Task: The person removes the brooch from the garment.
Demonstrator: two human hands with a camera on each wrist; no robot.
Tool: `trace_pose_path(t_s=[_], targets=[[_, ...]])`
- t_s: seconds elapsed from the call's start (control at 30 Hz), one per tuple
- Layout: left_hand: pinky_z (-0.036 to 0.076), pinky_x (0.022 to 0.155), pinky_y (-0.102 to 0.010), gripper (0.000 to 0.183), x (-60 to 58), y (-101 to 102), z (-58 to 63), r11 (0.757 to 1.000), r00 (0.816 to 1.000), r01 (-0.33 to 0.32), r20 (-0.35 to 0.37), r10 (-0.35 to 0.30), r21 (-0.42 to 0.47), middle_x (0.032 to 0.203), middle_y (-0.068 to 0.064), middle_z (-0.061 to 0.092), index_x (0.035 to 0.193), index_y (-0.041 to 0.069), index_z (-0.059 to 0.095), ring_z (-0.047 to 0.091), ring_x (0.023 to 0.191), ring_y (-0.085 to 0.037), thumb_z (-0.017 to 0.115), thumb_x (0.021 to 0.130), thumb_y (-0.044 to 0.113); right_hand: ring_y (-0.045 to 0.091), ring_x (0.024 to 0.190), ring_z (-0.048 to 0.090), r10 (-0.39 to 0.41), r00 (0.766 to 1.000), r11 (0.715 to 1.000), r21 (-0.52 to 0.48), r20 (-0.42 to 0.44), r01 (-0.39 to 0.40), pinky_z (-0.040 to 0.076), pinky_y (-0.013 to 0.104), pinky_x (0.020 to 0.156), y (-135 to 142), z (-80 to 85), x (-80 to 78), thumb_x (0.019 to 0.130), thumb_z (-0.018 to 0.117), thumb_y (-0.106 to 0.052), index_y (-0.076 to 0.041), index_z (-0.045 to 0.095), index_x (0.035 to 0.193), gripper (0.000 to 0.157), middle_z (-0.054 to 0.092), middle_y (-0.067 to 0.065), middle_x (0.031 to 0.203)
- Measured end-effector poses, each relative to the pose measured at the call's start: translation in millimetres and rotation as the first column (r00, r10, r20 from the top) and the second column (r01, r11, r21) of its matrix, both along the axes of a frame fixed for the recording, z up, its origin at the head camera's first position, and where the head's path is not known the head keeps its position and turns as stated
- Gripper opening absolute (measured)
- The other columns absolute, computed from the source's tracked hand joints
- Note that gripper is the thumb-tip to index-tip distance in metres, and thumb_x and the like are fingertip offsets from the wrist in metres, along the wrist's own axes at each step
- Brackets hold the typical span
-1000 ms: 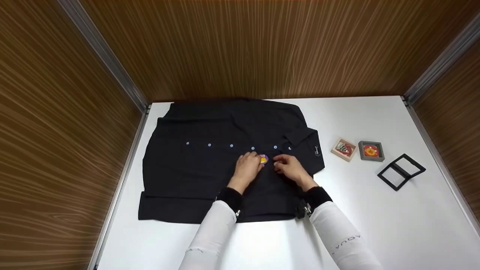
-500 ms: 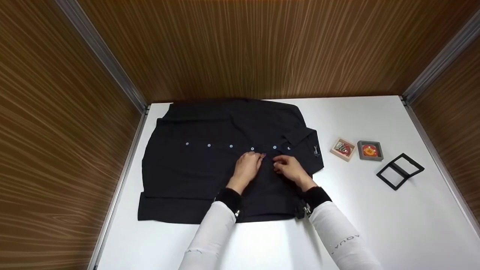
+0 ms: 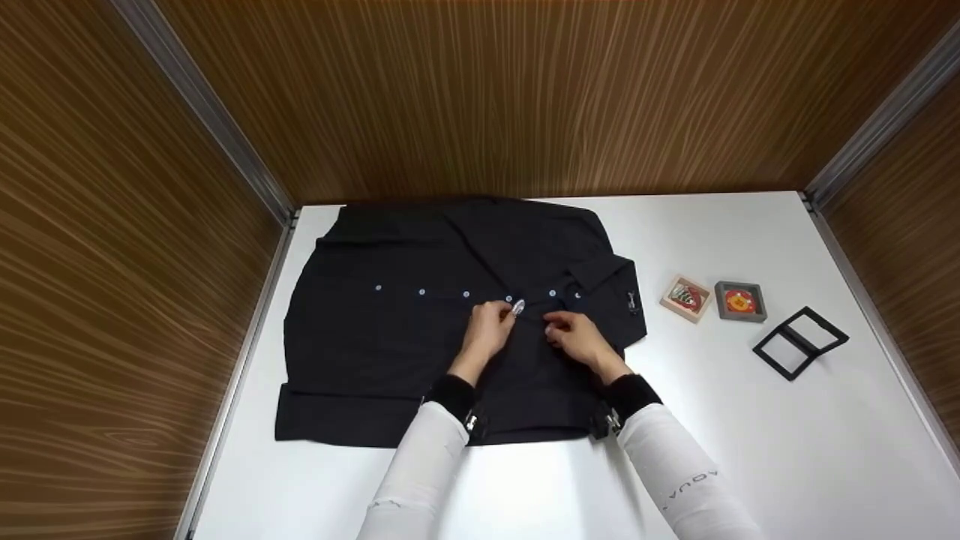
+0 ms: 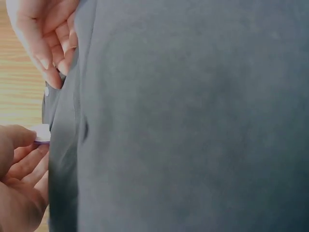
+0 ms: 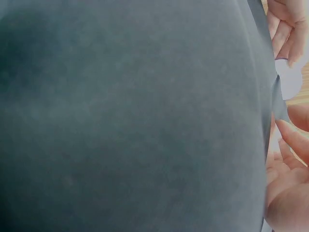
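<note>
A black button-up shirt (image 3: 375, 345) lies spread on the white table with its collar to the right. In the head view my left hand (image 3: 486, 331) pinches a small round badge (image 3: 518, 307) beside the button row, its silvery back showing. The left wrist view shows the badge (image 4: 42, 132) edge-on, with a purple rim, between thumb and fingers. Just right of it, my right hand (image 3: 577, 339) pinches the shirt front near the upper buttons. In the right wrist view the raised shirt cloth (image 5: 145, 121) covers most of the picture.
Right of the collar sit a light wooden box (image 3: 686, 298) and a grey box (image 3: 741, 301), each with a colourful round piece inside. A black double frame (image 3: 801, 343) stands farther right. Wood-grain walls (image 3: 480, 97) border the table at the back and sides.
The badge has turned in my left hand from its colourful face to its silvery back. That hand has shifted slightly up and left. The right hand has stayed nearly still.
</note>
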State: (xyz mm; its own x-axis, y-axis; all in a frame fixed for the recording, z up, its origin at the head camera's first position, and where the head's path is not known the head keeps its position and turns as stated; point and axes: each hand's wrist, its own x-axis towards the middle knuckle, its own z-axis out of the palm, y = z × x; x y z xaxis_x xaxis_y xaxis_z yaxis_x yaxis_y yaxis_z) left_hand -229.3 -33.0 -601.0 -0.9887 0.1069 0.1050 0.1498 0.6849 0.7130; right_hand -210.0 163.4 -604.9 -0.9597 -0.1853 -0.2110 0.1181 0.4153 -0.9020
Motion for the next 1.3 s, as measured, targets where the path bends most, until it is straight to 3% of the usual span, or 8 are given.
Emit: trace_pose_path(t_s=[0.23, 0.43, 0.63, 0.73, 0.93, 1.07, 1.3], targets=[[0.058, 0.077, -0.030, 0.014, -3.7, -4.8, -6.2, 0.990, 0.997, -0.063, 0.051, 0.058, 0.124, 0.091, -0.011, 0.077, 0.101, -0.003, 0.078, 0.072, 0.083, -0.021, 0.073, 0.091, 0.006, 0.020, 0.092, 0.069, 0.007, 1.000, 0.998, 0.059, -0.026, -0.005, 0.057, 0.026, 0.075, -3.3, -0.7, 0.4, 0.098, 0.059, 0.001, 0.007, 0.063, 0.132, 0.035, 0.069, 0.017, 0.109], [0.058, 0.072, -0.027, 0.015, -3.2, -7.8, -6.4, 0.975, 0.988, -0.119, 0.116, 0.098, 0.190, 0.089, -0.011, 0.077, 0.100, -0.002, 0.079, 0.074, 0.078, -0.020, 0.072, 0.090, 0.006, 0.023, 0.090, 0.069, 0.061, 0.985, 0.978, 0.205, -0.164, -0.026, 0.056, 0.036, 0.081, -9.3, 2.9, 2.9, 0.094, 0.065, -0.001, 0.005, 0.068, 0.126, 0.032, 0.072, 0.014, 0.103], [0.058, 0.067, -0.024, 0.016, -2.8, -10.4, -8.0, 0.951, 0.975, -0.181, 0.173, 0.140, 0.252, 0.086, -0.012, 0.077, 0.099, -0.005, 0.077, 0.075, 0.073, -0.019, 0.073, 0.085, 0.002, 0.029, 0.094, 0.068, 0.114, 0.940, 0.959, 0.284, -0.322, -0.019, 0.055, 0.045, 0.088, -18.8, 8.5, 3.5, 0.093, 0.066, -0.002, 0.004, 0.071, 0.115, 0.023, 0.071, 0.016, 0.102], [0.058, 0.064, -0.024, 0.016, -3.7, -11.0, -9.1, 0.943, 0.974, -0.183, 0.184, 0.134, 0.279, 0.084, -0.014, 0.077, 0.098, -0.006, 0.075, 0.075, 0.070, -0.020, 0.072, 0.083, 0.000, 0.031, 0.098, 0.067, 0.111, 0.905, 0.957, 0.289, -0.411, 0.014, 0.054, 0.045, 0.091, -23.0, 9.6, 1.8, 0.093, 0.064, 0.001, 0.003, 0.072, 0.111, 0.019, 0.070, 0.017, 0.105], [0.056, 0.061, -0.022, 0.012, -7.6, -11.1, -11.3, 0.938, 0.972, -0.188, 0.195, 0.135, 0.291, 0.082, -0.012, 0.076, 0.097, -0.003, 0.073, 0.074, 0.067, -0.017, 0.070, 0.087, 0.003, 0.037, 0.119, 0.062, 0.163, 0.853, 0.955, 0.296, -0.496, -0.011, 0.048, 0.046, 0.106, -31.8, 7.0, -3.3, 0.093, 0.060, 0.006, 0.007, 0.068, 0.120, 0.029, 0.066, 0.023, 0.124], [0.056, 0.060, -0.021, 0.011, -9.2, -11.4, -12.9, 0.934, 0.971, -0.194, 0.194, 0.139, 0.299, 0.082, -0.011, 0.076, 0.096, -0.003, 0.074, 0.072, 0.063, -0.014, 0.068, 0.090, 0.005, 0.038, 0.127, 0.058, 0.208, 0.859, 0.939, 0.341, -0.469, -0.041, 0.045, 0.047, 0.110, -36.7, 4.4, -4.3, 0.095, 0.059, 0.005, 0.010, 0.063, 0.130, 0.035, 0.061, 0.026, 0.133], [0.056, 0.056, -0.021, 0.012, -9.9, -14.0, -15.1, 0.904, 0.959, -0.212, 0.255, 0.120, 0.371, 0.082, -0.015, 0.076, 0.095, -0.006, 0.073, 0.066, 0.059, -0.008, 0.066, 0.093, 0.005, 0.038, 0.135, 0.052, 0.254, 0.897, 0.914, 0.392, -0.362, -0.100, 0.040, 0.047, 0.115, -41.6, 0.5, -1.5, 0.102, 0.056, -0.004, 0.008, 0.055, 0.140, 0.040, 0.054, 0.026, 0.143]])
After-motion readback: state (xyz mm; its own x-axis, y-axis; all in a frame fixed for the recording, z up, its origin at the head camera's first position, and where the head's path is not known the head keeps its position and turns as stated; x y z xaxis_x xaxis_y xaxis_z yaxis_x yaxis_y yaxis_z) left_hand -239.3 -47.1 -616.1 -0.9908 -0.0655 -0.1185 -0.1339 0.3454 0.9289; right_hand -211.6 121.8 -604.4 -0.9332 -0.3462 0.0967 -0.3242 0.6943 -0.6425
